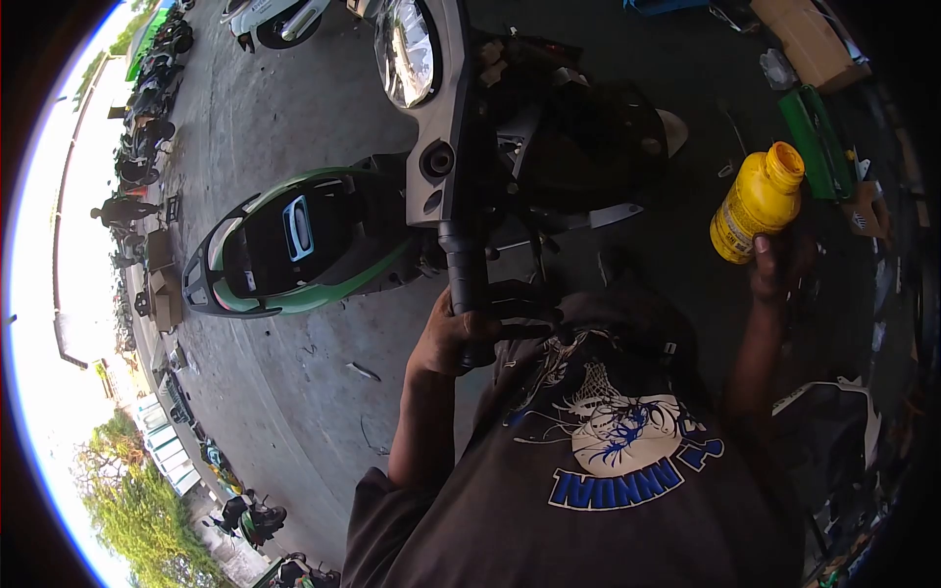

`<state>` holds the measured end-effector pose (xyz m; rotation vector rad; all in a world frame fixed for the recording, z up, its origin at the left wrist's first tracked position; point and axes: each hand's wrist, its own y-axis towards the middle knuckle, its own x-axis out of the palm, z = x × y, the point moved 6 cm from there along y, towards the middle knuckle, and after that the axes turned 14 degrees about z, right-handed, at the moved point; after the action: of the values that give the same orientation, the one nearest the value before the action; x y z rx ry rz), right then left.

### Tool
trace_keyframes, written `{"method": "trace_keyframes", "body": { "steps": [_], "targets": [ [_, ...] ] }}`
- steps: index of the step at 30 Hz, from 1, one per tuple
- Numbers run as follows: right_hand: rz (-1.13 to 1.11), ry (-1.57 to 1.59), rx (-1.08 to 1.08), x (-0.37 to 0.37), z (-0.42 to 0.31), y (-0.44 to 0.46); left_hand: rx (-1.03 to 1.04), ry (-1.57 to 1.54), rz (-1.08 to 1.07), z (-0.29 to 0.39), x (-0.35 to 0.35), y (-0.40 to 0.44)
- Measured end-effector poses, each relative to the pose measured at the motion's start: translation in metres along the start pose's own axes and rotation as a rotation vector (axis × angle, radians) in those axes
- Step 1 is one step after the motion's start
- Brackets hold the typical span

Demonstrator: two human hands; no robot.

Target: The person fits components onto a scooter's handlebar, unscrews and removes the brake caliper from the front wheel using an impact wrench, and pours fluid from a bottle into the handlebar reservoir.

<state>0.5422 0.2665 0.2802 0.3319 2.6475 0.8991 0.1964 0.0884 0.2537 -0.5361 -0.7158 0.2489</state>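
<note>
My left hand (461,335) is closed around the black handlebar grip (465,269) of a scooter. Its fingers reach past the grip toward my shirt. The grey handlebar cover (443,127) carries a clear headlight (407,51). In my right hand (774,267) is a yellow plastic bottle (755,208), held near its base and tilted a little. Its mouth is uncapped, with an orange rim, and what is inside cannot be seen. Beyond the handlebar lies a green and black scooter body part (323,240), with a blue-edged object (298,227) in its hollow.
Grey concrete floor (294,392) spreads to the left. A green box (817,142) and a cardboard box (809,41) lie at the upper right. A white scooter (279,22) stands at the top. Parked motorcycles (142,152) and a person (125,210) are at the far left.
</note>
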Motion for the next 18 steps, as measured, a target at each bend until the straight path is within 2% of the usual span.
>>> {"method": "trace_keyframes", "body": {
  "steps": [3,5,10,12,14,18],
  "targets": [
    [0.029,0.017,0.002,-0.005,0.000,-0.001,-0.020,-0.011,-0.004,-0.001,0.001,-0.001],
    [-0.052,-0.022,0.043,-0.011,0.021,-0.008,-0.023,-0.003,0.001,0.001,0.002,0.000],
    [-0.063,-0.015,0.088,-0.019,0.035,-0.014,-0.037,0.045,0.006,0.004,0.007,-0.002],
    [-0.042,0.022,0.128,-0.014,0.035,-0.012,-0.031,0.057,0.031,0.005,0.004,-0.001],
    [0.007,-0.014,-0.011,-0.011,0.018,-0.005,-0.026,0.069,0.054,0.004,0.001,-0.002],
    [-0.021,0.060,0.056,-0.009,0.007,0.000,0.016,0.110,0.055,-0.002,-0.017,0.004]
  ]
}}
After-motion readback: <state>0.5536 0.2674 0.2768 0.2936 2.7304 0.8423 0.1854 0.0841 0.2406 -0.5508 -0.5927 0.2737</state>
